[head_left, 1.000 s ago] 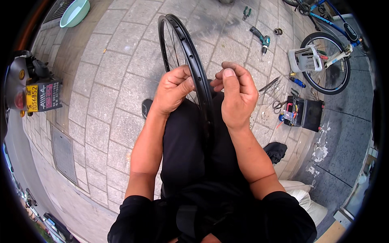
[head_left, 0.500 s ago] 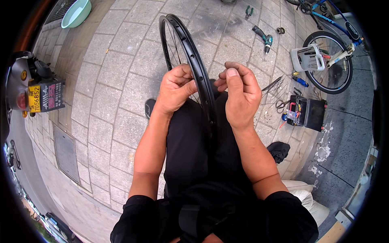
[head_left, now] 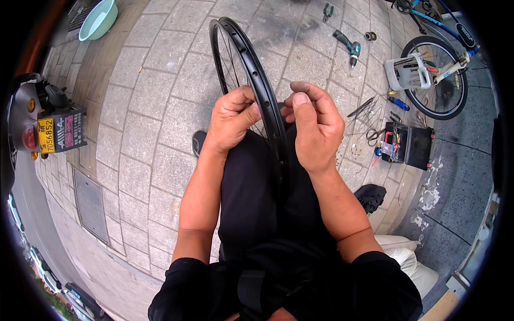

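A black bicycle wheel [head_left: 258, 80] with a bare, tyreless rim and thin spokes stands upright between my knees, its near end lost against my dark trousers. My left hand [head_left: 231, 119] is closed at the rim's left side, thumb and fingers against the wheel where the spokes meet it. Just right of the rim is my right hand [head_left: 318, 128], its fingers bent inward and the thumb close to the forefinger. The curled fingertips point at the rim and are partly hidden; whatever they pinch is too small to make out.
On the paving lie a cordless drill [head_left: 349, 49], pliers [head_left: 327, 12], loose spokes [head_left: 362, 108] and scissors [head_left: 375, 137]. Right of them are an open toolbox [head_left: 415, 147], a white cut-open container [head_left: 409, 74] and a blue bicycle [head_left: 461, 80]. A scooter [head_left: 43, 115] and green basin [head_left: 98, 20] stand left.
My right hand has come slightly left, nearer the rim. My left hand keeps its place on the wheel. The view has shifted a little.
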Action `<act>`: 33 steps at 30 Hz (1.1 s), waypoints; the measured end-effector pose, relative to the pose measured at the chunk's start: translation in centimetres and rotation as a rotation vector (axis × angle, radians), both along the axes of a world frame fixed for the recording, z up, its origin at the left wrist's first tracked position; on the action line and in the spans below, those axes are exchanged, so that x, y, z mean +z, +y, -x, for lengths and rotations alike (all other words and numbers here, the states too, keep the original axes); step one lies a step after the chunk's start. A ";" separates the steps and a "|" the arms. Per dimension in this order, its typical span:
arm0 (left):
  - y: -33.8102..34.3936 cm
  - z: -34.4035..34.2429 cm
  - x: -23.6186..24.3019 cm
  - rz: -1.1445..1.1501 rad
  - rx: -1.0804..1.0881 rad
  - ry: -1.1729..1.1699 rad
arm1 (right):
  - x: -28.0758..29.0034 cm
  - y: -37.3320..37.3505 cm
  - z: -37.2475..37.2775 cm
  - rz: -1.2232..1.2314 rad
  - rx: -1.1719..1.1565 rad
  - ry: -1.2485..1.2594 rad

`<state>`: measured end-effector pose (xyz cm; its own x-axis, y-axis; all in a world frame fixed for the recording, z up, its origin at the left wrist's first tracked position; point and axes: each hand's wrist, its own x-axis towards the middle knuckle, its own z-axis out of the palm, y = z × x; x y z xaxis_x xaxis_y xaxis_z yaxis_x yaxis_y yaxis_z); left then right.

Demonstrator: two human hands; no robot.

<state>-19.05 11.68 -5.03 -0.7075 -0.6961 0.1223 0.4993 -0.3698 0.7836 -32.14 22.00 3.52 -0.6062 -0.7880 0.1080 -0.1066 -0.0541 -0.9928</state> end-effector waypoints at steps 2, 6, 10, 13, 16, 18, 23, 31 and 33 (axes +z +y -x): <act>0.0 0.1 0.1 -0.030 -0.025 -0.003 | 0.3 0.7 0.4 -0.059 0.060 0.033; -0.8 -0.3 -0.8 -0.012 -0.029 -0.032 | 5.0 2.8 -1.0 -0.528 0.249 0.503; -1.8 0.7 -0.7 0.000 -0.046 -0.028 | 3.7 3.0 -1.7 -0.464 0.242 0.497; -2.3 1.3 -0.3 -0.031 -0.011 -0.044 | 3.4 2.1 -1.5 -0.372 0.215 0.503; -3.6 2.1 0.0 0.113 -0.002 -0.232 | 1.6 1.3 -0.4 -0.240 0.166 0.521; -4.0 3.0 0.1 0.186 0.021 -0.256 | 1.1 1.0 1.4 -0.330 0.177 0.434; -6.1 7.9 -1.0 0.321 -0.016 -0.359 | 0.7 -0.2 6.7 -0.390 0.171 0.250; -7.2 14.1 -3.0 0.397 -0.099 -0.351 | -0.5 -0.8 11.3 -0.442 0.004 0.114; -7.1 15.1 -3.5 0.397 -0.116 -0.335 | -1.0 -0.8 12.0 -0.436 -0.013 0.116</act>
<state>-34.15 4.53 -8.56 -0.8223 -0.5574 0.1146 0.1713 -0.0504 0.9839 -44.16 21.15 2.47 -0.6202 -0.7670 -0.1645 -0.2167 0.3691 -0.9038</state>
